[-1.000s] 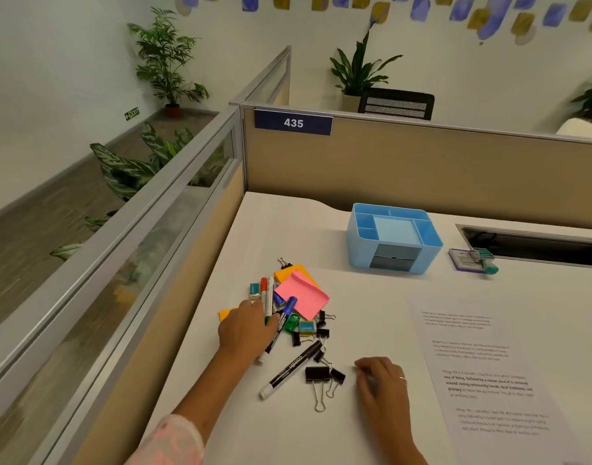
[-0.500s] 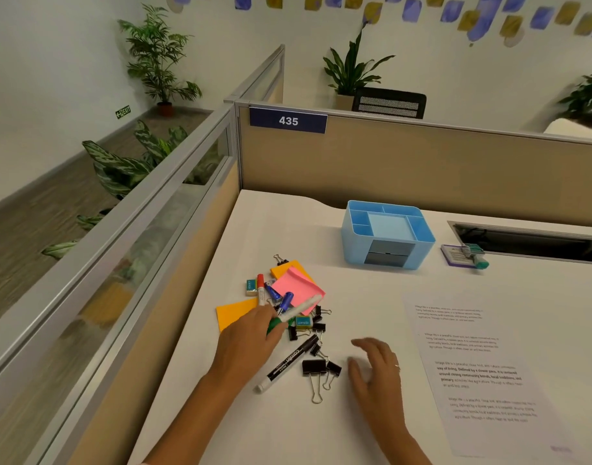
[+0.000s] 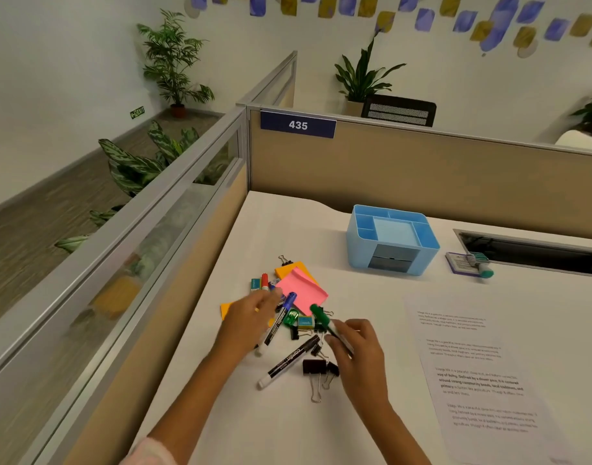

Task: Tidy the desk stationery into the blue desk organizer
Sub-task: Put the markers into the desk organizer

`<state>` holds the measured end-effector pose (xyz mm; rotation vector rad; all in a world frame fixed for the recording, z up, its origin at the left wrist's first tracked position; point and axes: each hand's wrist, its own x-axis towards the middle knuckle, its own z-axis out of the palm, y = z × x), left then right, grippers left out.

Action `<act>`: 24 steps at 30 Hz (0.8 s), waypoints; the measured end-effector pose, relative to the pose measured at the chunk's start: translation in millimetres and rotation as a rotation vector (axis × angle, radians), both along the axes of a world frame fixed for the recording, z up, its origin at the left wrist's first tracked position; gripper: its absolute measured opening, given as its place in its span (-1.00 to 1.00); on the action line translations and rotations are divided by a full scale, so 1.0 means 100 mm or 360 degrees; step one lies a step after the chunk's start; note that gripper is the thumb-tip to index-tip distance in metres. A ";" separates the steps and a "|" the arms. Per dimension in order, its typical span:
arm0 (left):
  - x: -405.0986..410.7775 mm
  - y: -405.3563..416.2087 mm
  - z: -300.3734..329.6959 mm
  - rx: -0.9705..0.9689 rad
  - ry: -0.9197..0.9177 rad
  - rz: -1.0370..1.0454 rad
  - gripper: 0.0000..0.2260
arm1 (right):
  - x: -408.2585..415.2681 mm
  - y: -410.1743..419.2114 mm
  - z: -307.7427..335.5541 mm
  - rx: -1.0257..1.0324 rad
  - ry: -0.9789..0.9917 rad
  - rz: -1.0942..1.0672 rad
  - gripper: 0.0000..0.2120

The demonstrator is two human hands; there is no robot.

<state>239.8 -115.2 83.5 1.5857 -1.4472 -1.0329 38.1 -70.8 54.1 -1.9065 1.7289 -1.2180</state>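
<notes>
My left hand (image 3: 251,317) is covering part of the orange note (image 3: 228,308) and the lower body of the red marker (image 3: 264,282), so I am seeing only its red cap. Its fingers are spreading over the pile and they are blurred; I cannot tell if they are gripping anything. The blue marker (image 3: 279,322) is lying just beside this hand, with its white end near my wrist. My right hand (image 3: 356,350) is closing on the green marker (image 3: 323,318); the green cap is sticking out above my fingers and the white body is mostly hidden inside the hand. Small things under the markers, like the green sharpener (image 3: 290,317) and the little boxes, are hard to make out.

The organizer (image 3: 392,241) is standing upright on the desk (image 3: 288,223), well apart from the pile, behind it and to the right. It is light blue, with several open compartments on top and a dark drawer in front. I am seeing nothing inside it. The black marker (image 3: 289,360) and the black clips (image 3: 316,369) are lying between my two hands, near me.

Half a second ago the green marker was in my left hand and my right hand was resting flat on the desk; now the right one is holding it, and the left one is reaching forward to the pile again.
</notes>
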 end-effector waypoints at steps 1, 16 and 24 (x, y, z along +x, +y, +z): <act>0.05 -0.11 -0.05 0.0022 -0.0156 0.0077 -0.75 | -0.05 -0.01 -0.02 0.0140 -0.0166 -0.0069 -0.78; -0.03 -0.68 -0.33 0.0353 -0.1131 0.0079 -0.77 | -0.36 -0.11 -0.13 0.0957 -0.1044 -0.0373 -0.93; -0.10 -0.17 -0.10 0.0276 0.0023 -0.0144 -0.82 | -0.05 -0.16 0.25 0.1054 -0.1358 0.0021 -0.94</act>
